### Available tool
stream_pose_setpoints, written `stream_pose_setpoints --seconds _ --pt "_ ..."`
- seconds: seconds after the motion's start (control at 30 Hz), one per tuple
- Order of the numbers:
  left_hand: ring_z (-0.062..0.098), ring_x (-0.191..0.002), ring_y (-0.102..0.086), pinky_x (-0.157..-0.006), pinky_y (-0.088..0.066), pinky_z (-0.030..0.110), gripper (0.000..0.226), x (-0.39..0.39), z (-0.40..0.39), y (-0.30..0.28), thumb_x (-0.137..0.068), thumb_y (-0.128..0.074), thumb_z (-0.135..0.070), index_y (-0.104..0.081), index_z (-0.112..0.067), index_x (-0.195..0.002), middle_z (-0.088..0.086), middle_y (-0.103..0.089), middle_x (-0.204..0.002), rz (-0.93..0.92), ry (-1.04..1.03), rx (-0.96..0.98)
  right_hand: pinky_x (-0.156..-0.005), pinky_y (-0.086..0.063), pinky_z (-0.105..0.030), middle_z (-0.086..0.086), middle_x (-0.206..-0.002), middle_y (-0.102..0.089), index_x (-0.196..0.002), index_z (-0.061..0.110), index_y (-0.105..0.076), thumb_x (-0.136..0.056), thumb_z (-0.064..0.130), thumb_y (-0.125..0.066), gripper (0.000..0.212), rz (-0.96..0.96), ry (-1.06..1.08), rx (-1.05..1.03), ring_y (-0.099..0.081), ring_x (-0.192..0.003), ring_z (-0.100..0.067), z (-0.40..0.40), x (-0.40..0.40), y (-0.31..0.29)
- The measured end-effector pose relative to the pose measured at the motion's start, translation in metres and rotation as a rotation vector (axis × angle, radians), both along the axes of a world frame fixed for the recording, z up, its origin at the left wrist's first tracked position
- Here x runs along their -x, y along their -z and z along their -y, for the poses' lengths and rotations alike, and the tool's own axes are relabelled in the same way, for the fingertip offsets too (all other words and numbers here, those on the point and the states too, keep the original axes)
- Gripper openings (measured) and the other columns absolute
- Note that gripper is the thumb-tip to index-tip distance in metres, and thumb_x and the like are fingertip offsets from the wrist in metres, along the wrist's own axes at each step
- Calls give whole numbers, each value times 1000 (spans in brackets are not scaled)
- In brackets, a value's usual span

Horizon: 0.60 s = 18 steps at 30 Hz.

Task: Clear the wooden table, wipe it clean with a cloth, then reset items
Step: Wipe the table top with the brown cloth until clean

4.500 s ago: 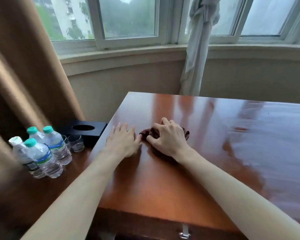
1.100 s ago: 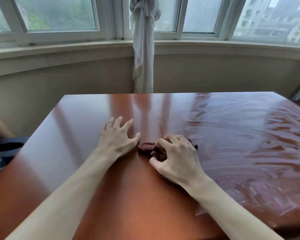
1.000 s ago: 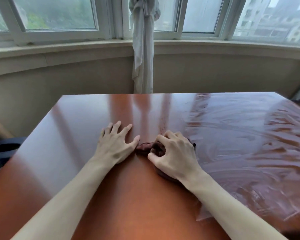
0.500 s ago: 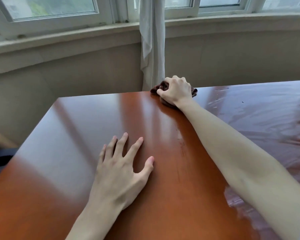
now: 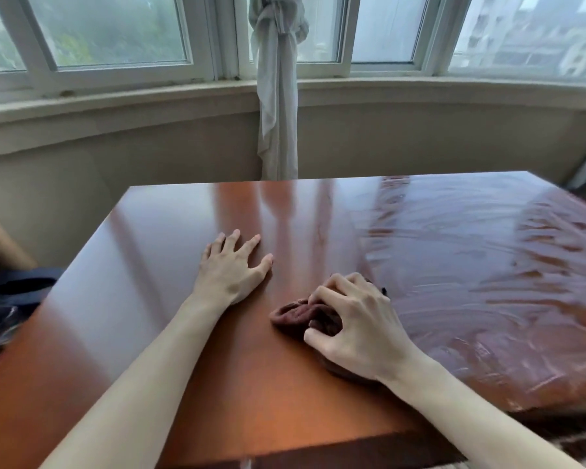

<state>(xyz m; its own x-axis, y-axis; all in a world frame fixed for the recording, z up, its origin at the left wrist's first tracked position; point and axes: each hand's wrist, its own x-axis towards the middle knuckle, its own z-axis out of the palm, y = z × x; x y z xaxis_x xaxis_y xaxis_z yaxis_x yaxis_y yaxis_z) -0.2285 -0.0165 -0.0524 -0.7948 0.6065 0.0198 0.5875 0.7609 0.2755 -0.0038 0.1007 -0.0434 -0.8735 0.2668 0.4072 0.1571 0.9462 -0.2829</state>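
One cloth (image 5: 296, 314), dark brown, bunched on bench (image 5: 149, 265) near front centre. Right hand (image 5: 356, 328): fingers curled, clutching cloth. Left hand (image 5: 232, 270): fingers spread flat on bench, beside cloth, apart.

Glossy reddish-brown wooden table (image 5: 170, 272): surface open left of and beyond flat left hand (image 5: 232, 270). Right hand (image 5: 356, 324) on crumpled dark brown cloth (image 5: 293, 314) blocks centre. Wet-streaked right half unobstructed. Knotted white curtain (image 5: 278, 96) hangs behind far edge.
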Motion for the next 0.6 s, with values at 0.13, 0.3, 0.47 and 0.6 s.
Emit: stream_pose_setpoints --seconds 0.13,0.3,0.47,0.6 --pt "28 -153 -12 -124 -11 46 67 2 0 5 -96 -32 -70 -28 -42 -156 2 -20 -167 -17 8 -18 -73 -35 -30 11 -89 -58 -87 30 -64 -74 63 -55 36 13 56 -55 -55 -90 -20 -25 45 -3" --pt "24 -154 -10 -125 -11 44 70 11 -3 13 -91 -24 -75 -24 -47 -155 -3 -19 -166 -51 6 -23 -79 -45 -39 -1 -94 -61 -92 25 -67 -81 58 -59 36 26 169 -12 -58 -98 -32 -105 178 -1" --pt "14 -154 -4 -126 -6 39 77 14 -3 15 -83 -11 -79 -22 -51 -154 -11 -16 -166 -77 -15 -35 -80 -39 -38 -5 -106 -65 -100 28 -71 -82 56 -59 34 6 243 8 -58 -106 -35 -183 305 -3" --pt "12 -154 0 -126 -1 36 75 12 -3 13 -84 -11 -79 -20 -52 -154 -14 -12 -166 -77 -29 -25 -85 -41 -40 -4 -105 -63 -98 27 -70 -82 55 -59 34 15 290 49 -57 -107 -35 -207 342 -2"
